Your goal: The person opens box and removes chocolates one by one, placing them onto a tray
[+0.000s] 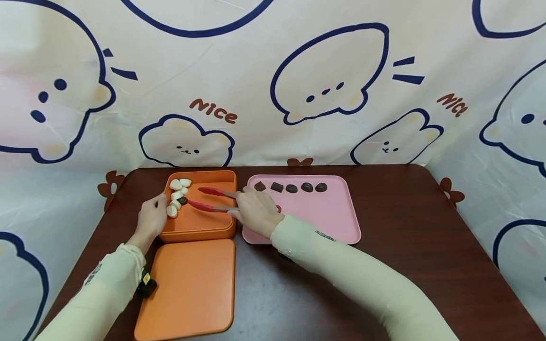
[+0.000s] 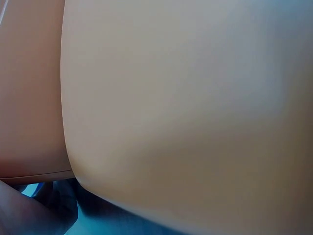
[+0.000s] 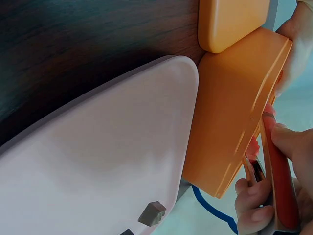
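In the head view, my right hand (image 1: 258, 208) grips metal tongs (image 1: 223, 209) with red tips. The tongs reach into an orange box (image 1: 209, 222), their tips spread apart with nothing between them. One dark chocolate (image 1: 182, 201) lies in the box beside the lower tip, against several small white pieces (image 1: 176, 184) along the left wall. At that wall my left hand (image 1: 152, 215) holds the box by its rim and side. From the right wrist view, the thumb and curled fingers of my right hand (image 3: 288, 176) are round the red tongs handle (image 3: 281, 181).
A pink tray (image 1: 324, 222) stands right of the box, with a row of several dark chocolates (image 1: 292, 188) along its far edge. An orange lid (image 1: 192, 289) lies flat in front of the box. Behind the dark wooden table (image 1: 405, 227) hangs a printed cloth (image 1: 251, 85).
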Demonstrator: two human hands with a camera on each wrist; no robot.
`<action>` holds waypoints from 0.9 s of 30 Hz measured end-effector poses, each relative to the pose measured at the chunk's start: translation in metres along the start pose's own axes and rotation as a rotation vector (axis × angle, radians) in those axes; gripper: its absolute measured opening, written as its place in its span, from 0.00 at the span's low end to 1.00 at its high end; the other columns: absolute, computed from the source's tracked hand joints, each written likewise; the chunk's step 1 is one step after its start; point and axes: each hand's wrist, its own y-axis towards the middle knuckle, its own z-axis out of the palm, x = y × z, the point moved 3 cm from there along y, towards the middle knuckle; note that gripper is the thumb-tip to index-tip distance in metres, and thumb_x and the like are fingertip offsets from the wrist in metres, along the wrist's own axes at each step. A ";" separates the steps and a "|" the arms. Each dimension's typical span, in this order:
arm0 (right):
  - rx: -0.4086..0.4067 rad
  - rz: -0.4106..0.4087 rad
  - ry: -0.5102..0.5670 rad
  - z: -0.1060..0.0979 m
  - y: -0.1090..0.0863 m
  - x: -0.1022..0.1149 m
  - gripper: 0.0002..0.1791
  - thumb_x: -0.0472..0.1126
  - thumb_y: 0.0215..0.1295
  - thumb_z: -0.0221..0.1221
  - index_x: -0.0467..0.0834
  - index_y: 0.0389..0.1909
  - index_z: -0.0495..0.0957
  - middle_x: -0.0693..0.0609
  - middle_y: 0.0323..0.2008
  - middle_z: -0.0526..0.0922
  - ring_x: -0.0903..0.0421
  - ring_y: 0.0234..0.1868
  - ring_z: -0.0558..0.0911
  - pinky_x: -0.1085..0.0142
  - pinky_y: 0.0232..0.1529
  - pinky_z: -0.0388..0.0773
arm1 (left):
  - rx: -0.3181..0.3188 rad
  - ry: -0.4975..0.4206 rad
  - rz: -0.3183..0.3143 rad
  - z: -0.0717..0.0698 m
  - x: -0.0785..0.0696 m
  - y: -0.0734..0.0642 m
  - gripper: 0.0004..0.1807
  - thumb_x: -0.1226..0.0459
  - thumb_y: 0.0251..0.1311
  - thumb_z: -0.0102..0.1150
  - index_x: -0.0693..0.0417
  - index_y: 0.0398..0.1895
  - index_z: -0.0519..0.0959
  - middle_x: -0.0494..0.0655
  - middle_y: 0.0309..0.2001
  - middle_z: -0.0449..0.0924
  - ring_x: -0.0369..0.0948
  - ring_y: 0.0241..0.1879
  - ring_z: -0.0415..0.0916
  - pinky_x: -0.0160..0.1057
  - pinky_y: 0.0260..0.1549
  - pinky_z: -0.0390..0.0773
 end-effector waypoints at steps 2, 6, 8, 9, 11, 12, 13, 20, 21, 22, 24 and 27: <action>-0.004 0.000 0.004 0.001 0.002 0.000 0.21 0.63 0.69 0.59 0.48 0.41 0.83 0.53 0.33 0.78 0.59 0.28 0.75 0.69 0.20 0.73 | 0.001 0.000 -0.004 0.001 0.000 0.000 0.35 0.45 0.79 0.17 0.52 0.81 0.49 0.60 0.81 0.47 0.63 0.78 0.47 0.67 0.72 0.57; 0.010 0.008 0.018 0.004 0.006 -0.001 0.21 0.63 0.69 0.59 0.49 0.38 0.82 0.54 0.32 0.77 0.59 0.27 0.75 0.70 0.20 0.72 | 0.001 0.000 -0.008 0.002 0.000 0.000 0.36 0.45 0.79 0.17 0.53 0.81 0.50 0.60 0.81 0.47 0.63 0.78 0.48 0.64 0.71 0.61; 0.019 0.014 0.016 0.005 0.008 0.000 0.21 0.64 0.69 0.59 0.50 0.38 0.82 0.54 0.31 0.77 0.59 0.27 0.75 0.70 0.20 0.71 | 0.002 0.000 -0.010 0.002 0.000 0.000 0.36 0.44 0.79 0.16 0.54 0.81 0.50 0.61 0.80 0.47 0.64 0.78 0.48 0.65 0.71 0.61; 0.025 0.016 0.012 0.006 0.009 0.000 0.21 0.64 0.69 0.59 0.50 0.37 0.82 0.54 0.31 0.77 0.59 0.26 0.76 0.70 0.20 0.72 | 0.003 0.001 -0.010 0.001 0.000 0.000 0.37 0.44 0.79 0.16 0.54 0.81 0.50 0.62 0.80 0.47 0.64 0.78 0.48 0.65 0.71 0.61; 0.036 0.022 0.005 0.006 0.011 0.001 0.21 0.64 0.69 0.59 0.50 0.38 0.82 0.54 0.31 0.77 0.59 0.26 0.76 0.70 0.21 0.72 | 0.005 0.004 -0.010 0.001 0.001 0.001 0.37 0.44 0.79 0.16 0.55 0.81 0.49 0.63 0.80 0.47 0.65 0.77 0.48 0.67 0.71 0.59; 0.041 0.025 0.000 0.007 0.012 0.002 0.22 0.65 0.69 0.58 0.50 0.38 0.83 0.54 0.32 0.77 0.59 0.26 0.76 0.70 0.21 0.72 | 0.006 0.003 -0.011 0.001 0.001 0.002 0.37 0.44 0.79 0.16 0.55 0.81 0.49 0.64 0.80 0.47 0.65 0.77 0.48 0.68 0.71 0.57; 0.048 0.028 0.001 0.007 0.014 0.003 0.22 0.65 0.69 0.58 0.49 0.38 0.83 0.54 0.33 0.77 0.59 0.25 0.76 0.70 0.20 0.72 | 0.004 0.003 -0.012 0.001 0.001 0.002 0.37 0.44 0.79 0.16 0.55 0.81 0.49 0.64 0.80 0.47 0.65 0.77 0.48 0.68 0.71 0.57; 0.051 0.014 -0.051 0.006 0.022 0.014 0.21 0.64 0.70 0.58 0.50 0.38 0.85 0.55 0.35 0.80 0.58 0.25 0.77 0.68 0.22 0.76 | -0.019 0.012 -0.008 0.001 0.000 0.001 0.36 0.44 0.79 0.18 0.55 0.81 0.52 0.64 0.79 0.50 0.65 0.77 0.50 0.67 0.72 0.57; 0.053 0.014 -0.056 0.006 0.023 0.016 0.21 0.64 0.70 0.58 0.50 0.38 0.85 0.56 0.35 0.80 0.58 0.25 0.77 0.68 0.23 0.75 | -0.019 0.013 -0.007 0.001 0.000 0.001 0.36 0.44 0.79 0.18 0.55 0.81 0.51 0.65 0.79 0.50 0.65 0.77 0.50 0.67 0.72 0.57; 0.056 0.015 -0.055 0.006 0.023 0.018 0.20 0.63 0.70 0.58 0.51 0.38 0.85 0.56 0.35 0.80 0.59 0.25 0.77 0.69 0.23 0.75 | -0.018 0.015 -0.006 0.001 0.000 0.001 0.37 0.44 0.79 0.17 0.55 0.81 0.51 0.65 0.79 0.50 0.65 0.77 0.50 0.67 0.72 0.58; 0.061 0.014 -0.055 0.006 0.024 0.022 0.20 0.63 0.70 0.58 0.51 0.39 0.85 0.56 0.34 0.80 0.59 0.25 0.77 0.69 0.22 0.74 | -0.018 0.019 -0.003 0.001 0.000 0.001 0.37 0.44 0.79 0.17 0.55 0.81 0.51 0.66 0.78 0.52 0.65 0.76 0.51 0.67 0.71 0.59; 0.048 0.010 -0.070 0.006 0.025 0.026 0.20 0.63 0.70 0.58 0.51 0.38 0.85 0.57 0.33 0.79 0.59 0.24 0.77 0.70 0.21 0.73 | -0.028 0.024 0.004 0.001 0.000 0.000 0.37 0.45 0.79 0.17 0.56 0.80 0.54 0.72 0.67 0.67 0.63 0.73 0.58 0.63 0.67 0.66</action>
